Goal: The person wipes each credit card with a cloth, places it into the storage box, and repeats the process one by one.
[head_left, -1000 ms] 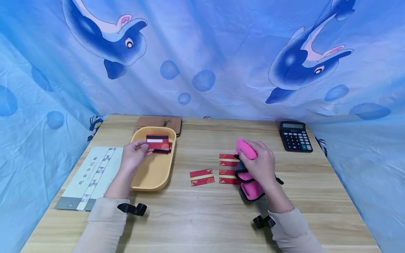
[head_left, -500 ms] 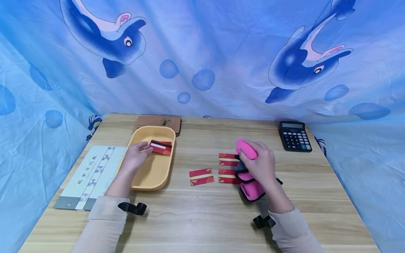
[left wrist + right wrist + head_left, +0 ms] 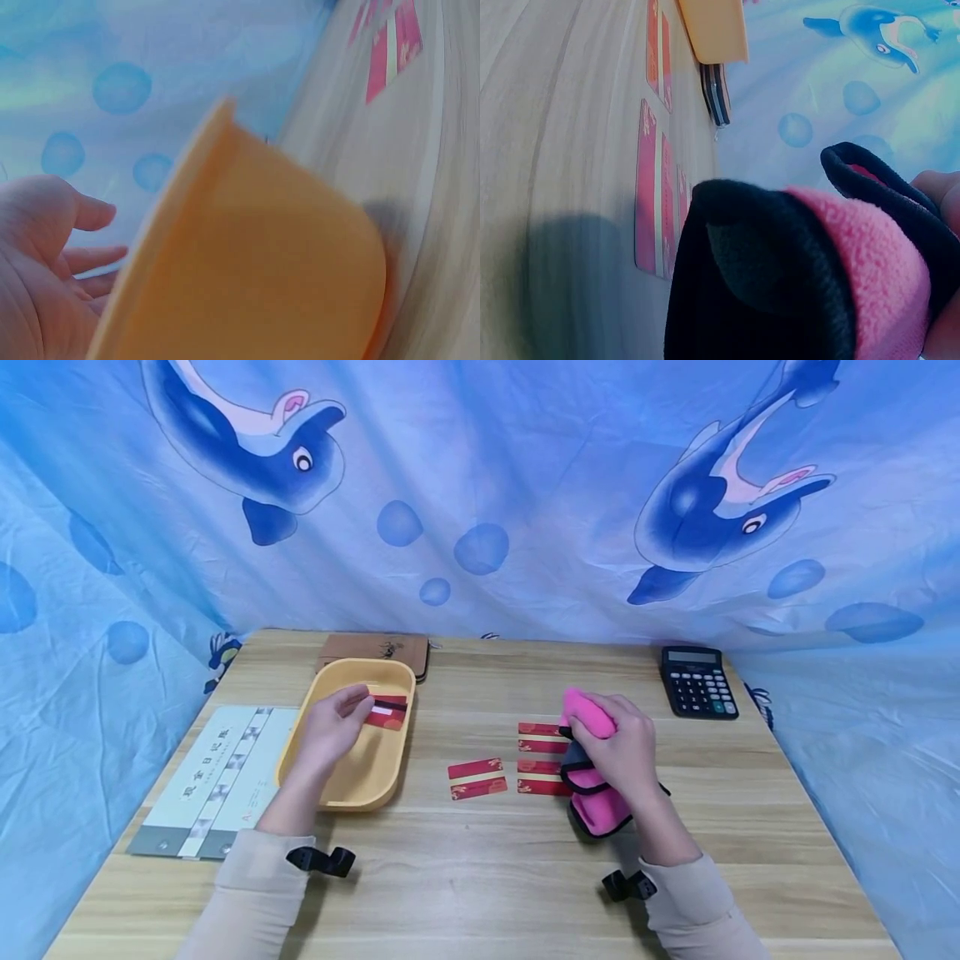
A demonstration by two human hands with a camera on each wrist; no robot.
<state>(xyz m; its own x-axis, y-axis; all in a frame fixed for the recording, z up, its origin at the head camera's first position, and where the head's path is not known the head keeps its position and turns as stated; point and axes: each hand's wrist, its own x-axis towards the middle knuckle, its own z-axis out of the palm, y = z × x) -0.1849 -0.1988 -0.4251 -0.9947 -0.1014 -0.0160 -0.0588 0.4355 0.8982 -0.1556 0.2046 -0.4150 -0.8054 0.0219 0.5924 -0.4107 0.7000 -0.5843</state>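
Over the yellow tray my left hand hangs with its fingers loosely bent and nothing between them. In the left wrist view the thumb and fingers stand apart behind the tray's wall. Red cards with a dark stripe lie inside the tray, just right of the fingertips. My right hand grips a folded pink fleece item with black edging above the table. Its left side overlaps two red-and-gold cards; a third card lies farther left.
A brown wallet-like item lies behind the tray, and a pale ledger book lies to its left. At the back right sits a black calculator. A blue dolphin-print curtain hangs at the table's back edge.
My left hand has let go of the red card, which dropped into the tray onto the other red one. The right hand keeps its grip on the pink fleece item almost in place.
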